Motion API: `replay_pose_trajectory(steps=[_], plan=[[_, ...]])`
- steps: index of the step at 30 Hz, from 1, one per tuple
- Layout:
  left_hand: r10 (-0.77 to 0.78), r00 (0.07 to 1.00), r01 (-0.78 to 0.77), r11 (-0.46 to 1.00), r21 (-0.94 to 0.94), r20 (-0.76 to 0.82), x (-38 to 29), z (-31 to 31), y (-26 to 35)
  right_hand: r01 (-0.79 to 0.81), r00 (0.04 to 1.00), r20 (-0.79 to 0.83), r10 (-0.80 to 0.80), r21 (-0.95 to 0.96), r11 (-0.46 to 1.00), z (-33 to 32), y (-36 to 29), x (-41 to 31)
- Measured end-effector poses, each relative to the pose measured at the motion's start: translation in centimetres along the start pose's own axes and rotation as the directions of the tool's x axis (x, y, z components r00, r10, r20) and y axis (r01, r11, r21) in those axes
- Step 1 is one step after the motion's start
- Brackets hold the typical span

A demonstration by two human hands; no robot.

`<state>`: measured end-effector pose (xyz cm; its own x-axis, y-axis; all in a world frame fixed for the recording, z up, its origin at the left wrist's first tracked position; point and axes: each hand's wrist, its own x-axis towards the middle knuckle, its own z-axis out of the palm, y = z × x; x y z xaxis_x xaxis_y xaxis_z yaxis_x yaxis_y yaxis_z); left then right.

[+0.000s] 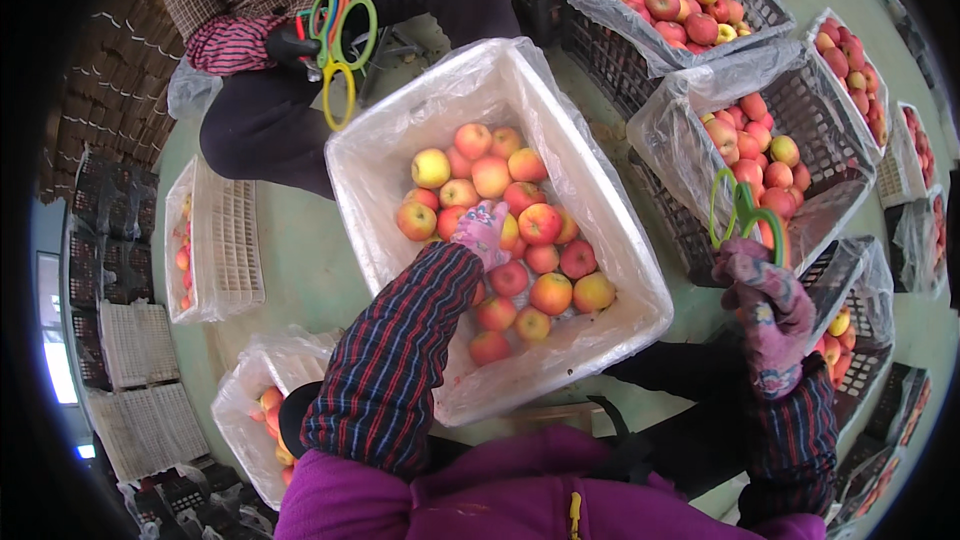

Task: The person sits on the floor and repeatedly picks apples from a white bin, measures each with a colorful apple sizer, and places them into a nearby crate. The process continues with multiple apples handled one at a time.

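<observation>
My left hand (484, 232), in a pink flowered glove, reaches down among the apples (551, 294) in a white plastic-lined crate (517, 390). It touches apples near the middle of the pile. Its fingertips are partly hidden, so I cannot tell whether it grips one. On the right, my right hand (772, 315), gloved alike, is closed on a set of fruit-sizing rings (742, 214), with green loops and an orange one standing above the fingers. Behind these rings sits a lined crate of apples (776, 176).
Across from me sits a person whose gloved hand (236, 41) is by several coloured sizing rings (352, 37). Apple crates (615, 52) line the right side. A white crate (240, 247) stands at left, another lined crate (251, 420) at lower left. Stacked cardboard (120, 97) rises behind.
</observation>
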<state>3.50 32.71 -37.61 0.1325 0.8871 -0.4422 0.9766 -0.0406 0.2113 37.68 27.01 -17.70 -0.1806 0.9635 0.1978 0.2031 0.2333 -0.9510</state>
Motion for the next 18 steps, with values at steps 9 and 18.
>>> replay_pose_trajectory(steps=[9,18], plan=[[0.265,0.958,-0.079,-0.118,-0.990,-0.108,-6.4,-5.6,2.2,-0.221,0.957,0.185,0.223,-0.030,0.975,0.9,-0.9,-1.6],[0.081,0.996,0.050,-0.825,-0.562,-0.031,-11.7,-5.4,10.0,0.558,0.616,0.756,-0.220,-0.222,0.800,7.3,3.8,-9.9]])
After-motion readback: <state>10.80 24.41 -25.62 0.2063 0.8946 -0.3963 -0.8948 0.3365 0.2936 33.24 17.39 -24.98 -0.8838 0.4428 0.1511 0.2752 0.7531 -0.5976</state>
